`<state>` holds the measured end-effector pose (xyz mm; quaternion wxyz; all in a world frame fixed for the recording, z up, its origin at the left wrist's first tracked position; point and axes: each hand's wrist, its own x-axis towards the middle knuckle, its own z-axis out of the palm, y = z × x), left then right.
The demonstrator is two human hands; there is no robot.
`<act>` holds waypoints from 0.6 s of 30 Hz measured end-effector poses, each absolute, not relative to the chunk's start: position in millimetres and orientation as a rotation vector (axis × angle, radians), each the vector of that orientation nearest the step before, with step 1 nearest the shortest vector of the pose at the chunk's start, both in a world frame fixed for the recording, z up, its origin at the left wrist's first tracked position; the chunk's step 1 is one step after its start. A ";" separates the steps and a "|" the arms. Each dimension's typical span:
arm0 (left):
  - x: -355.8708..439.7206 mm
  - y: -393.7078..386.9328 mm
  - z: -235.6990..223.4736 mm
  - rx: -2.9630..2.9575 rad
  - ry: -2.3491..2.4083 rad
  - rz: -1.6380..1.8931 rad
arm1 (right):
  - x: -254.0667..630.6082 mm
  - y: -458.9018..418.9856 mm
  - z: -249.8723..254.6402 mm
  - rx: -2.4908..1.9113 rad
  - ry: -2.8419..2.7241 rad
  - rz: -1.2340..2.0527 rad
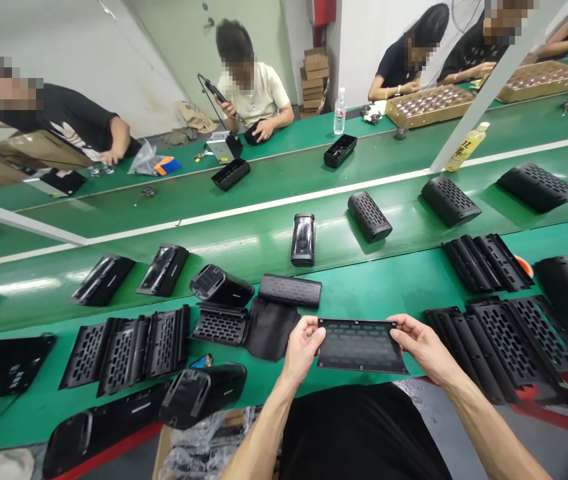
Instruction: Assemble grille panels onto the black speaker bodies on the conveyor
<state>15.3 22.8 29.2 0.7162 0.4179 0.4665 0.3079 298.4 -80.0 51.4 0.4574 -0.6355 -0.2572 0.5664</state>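
Between my two hands I hold up a black perforated panel, with mesh showing behind its slots. My left hand pinches its left end, thumb on the near face. At the opposite end my right hand grips the upper corner the same way. Just left of my left hand lies a sheet of black mesh cloth, partly against a slotted panel. Behind it rests a curved slotted cover. A glossy black casing stands closer to me on the left.
Stacks of slotted panels lie left and right on the green bench. Beyond runs a green conveyor belt carrying several black casings. A white post slants across at right. Several people work along the far side. A box of plastic-wrapped parts sits below the bench.
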 end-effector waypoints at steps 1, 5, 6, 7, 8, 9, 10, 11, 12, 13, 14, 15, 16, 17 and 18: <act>15.1 23.0 28.4 0.921 1.026 0.683 | 298.6 -80.5 50.8 -1.572 -0.635 1.392; 14.8 24.4 25.0 0.924 1.025 0.688 | 298.7 -81.0 47.9 -1.576 -0.630 1.391; 14.9 24.7 24.5 0.924 1.026 0.690 | 298.7 -80.8 47.1 -1.572 -0.626 1.394; 14.9 24.9 24.3 0.920 1.025 0.693 | 298.8 -80.7 46.2 -1.565 -0.622 1.398; 15.0 25.1 24.4 0.912 1.022 0.693 | 299.1 -80.7 45.2 -1.557 -0.619 1.402; 15.0 25.2 24.8 0.900 1.020 0.692 | 299.6 -80.8 43.9 -1.548 -0.617 1.406; 15.0 25.4 25.3 0.886 1.019 0.690 | 300.1 -81.0 42.6 -1.539 -0.617 1.410; 15.0 25.6 26.0 0.871 1.020 0.687 | 300.8 -81.3 41.1 -1.532 -0.618 1.415; 15.0 25.9 26.5 0.858 1.021 0.686 | 301.5 -81.7 39.6 -1.527 -0.621 1.419; 15.0 26.2 26.9 0.849 1.024 0.685 | 302.2 -81.9 38.2 -1.522 -0.625 1.424; 15.1 26.6 27.1 0.845 1.028 0.687 | 302.8 -82.0 37.0 -1.518 -0.627 1.427; 15.3 27.0 27.1 0.845 1.032 0.690 | 303.2 -81.8 36.0 -1.512 -0.628 1.430; 15.5 27.4 26.8 0.850 1.035 0.693 | 303.4 -81.4 35.4 -1.503 -0.625 1.434; 15.7 27.8 26.4 0.855 1.039 0.696 | 303.5 -80.7 35.1 -1.492 -0.621 1.437; 15.9 28.1 25.9 0.860 1.042 0.701 | 303.5 -79.9 35.1 -1.480 -0.610 1.440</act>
